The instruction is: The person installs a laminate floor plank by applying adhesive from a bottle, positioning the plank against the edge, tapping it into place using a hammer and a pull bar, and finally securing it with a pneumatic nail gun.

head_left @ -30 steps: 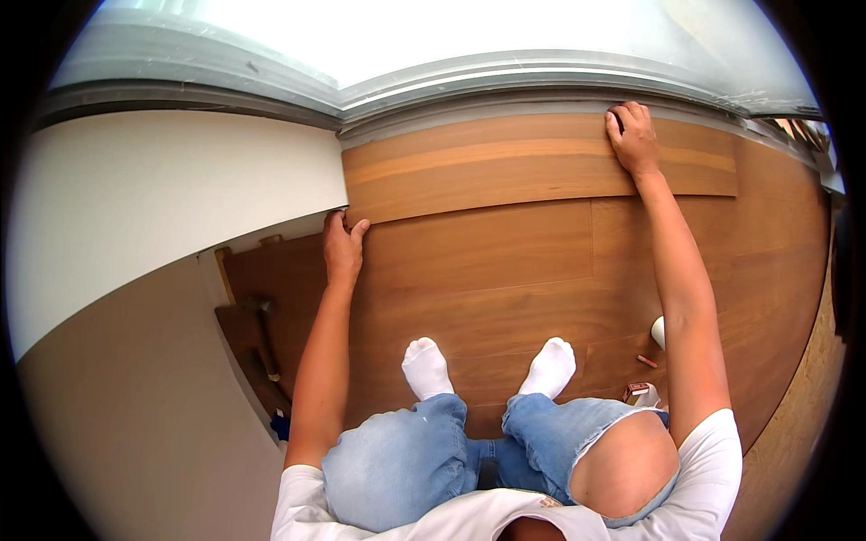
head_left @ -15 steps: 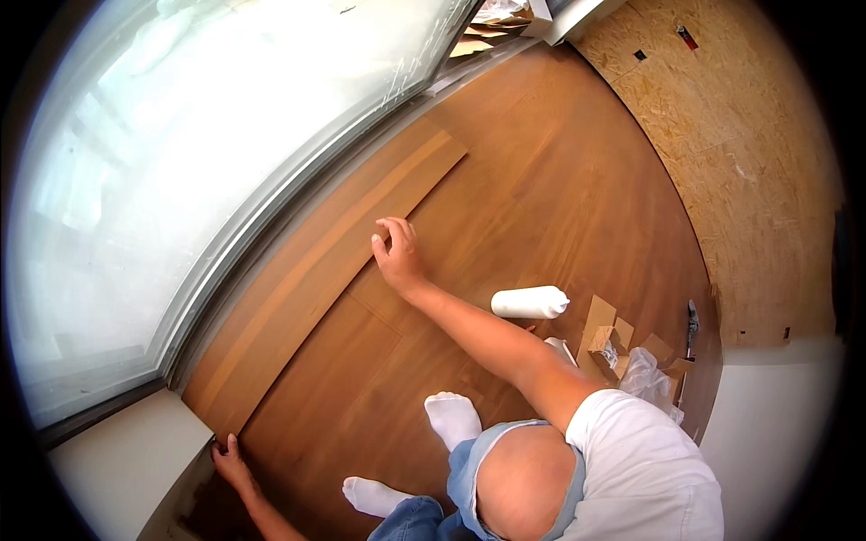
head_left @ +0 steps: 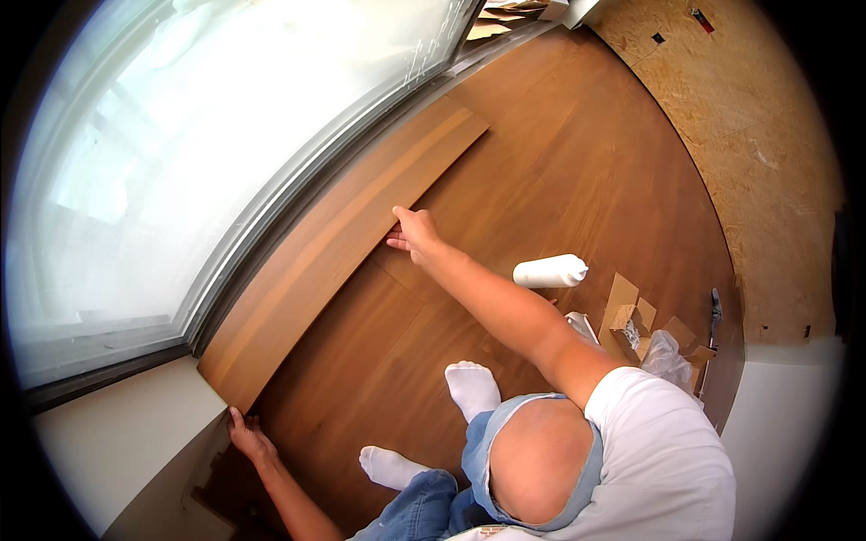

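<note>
A long brown wood floor plank (head_left: pixel 338 257) lies along the window side, its inner edge raised a little above the laid wood floor (head_left: pixel 541 171). My right hand (head_left: pixel 415 234) pinches that edge near mid-length, thumb on top and fingers curled at the underside. At the plank's near end, beside the white wall corner, my left hand (head_left: pixel 251 436) holds the end with its fingertips. Part of the left fingers is hidden by the plank's end.
A white squeeze bottle (head_left: pixel 550 270) lies on its side right of my forearm. Beyond it are torn cardboard (head_left: pixel 622 311), clear plastic wrap (head_left: pixel 666 356) and a dark-handled tool (head_left: pixel 715 311). A large window (head_left: pixel 216 162) borders the left; a chipboard wall (head_left: pixel 740 153) stands right.
My right hand has gone from hovering open over the plank's edge to gripping it. The left hand stays at the near end. The whole view has shifted slightly.
</note>
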`<state>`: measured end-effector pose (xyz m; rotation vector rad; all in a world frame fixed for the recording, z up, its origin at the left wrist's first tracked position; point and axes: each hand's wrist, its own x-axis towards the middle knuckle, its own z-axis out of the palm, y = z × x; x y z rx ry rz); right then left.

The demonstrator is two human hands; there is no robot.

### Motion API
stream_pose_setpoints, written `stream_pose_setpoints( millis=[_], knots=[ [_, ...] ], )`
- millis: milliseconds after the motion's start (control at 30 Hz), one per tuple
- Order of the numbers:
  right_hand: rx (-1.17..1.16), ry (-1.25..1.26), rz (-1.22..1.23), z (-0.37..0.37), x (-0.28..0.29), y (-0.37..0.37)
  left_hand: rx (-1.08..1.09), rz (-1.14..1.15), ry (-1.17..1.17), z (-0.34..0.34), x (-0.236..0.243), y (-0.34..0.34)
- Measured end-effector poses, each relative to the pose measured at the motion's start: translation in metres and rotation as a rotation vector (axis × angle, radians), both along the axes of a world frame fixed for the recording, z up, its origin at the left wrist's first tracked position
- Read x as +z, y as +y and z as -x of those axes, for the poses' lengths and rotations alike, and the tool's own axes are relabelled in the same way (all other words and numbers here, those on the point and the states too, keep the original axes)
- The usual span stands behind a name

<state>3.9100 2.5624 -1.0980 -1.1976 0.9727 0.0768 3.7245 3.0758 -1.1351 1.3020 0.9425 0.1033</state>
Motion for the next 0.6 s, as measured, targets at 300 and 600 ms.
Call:
stream_pose_setpoints(
  millis=[300,600],
  knots=[
    [0.072,-0.231,0.29,-0.034,0.034,0.02,0.162,-0.004,-0.088,-0.005,0.04,-0.026],
    [0.083,-0.256,0.215,-0.043,0.026,0.012,-0.099,0.029,-0.163,0.011,0.057,-0.076]
  ],
)
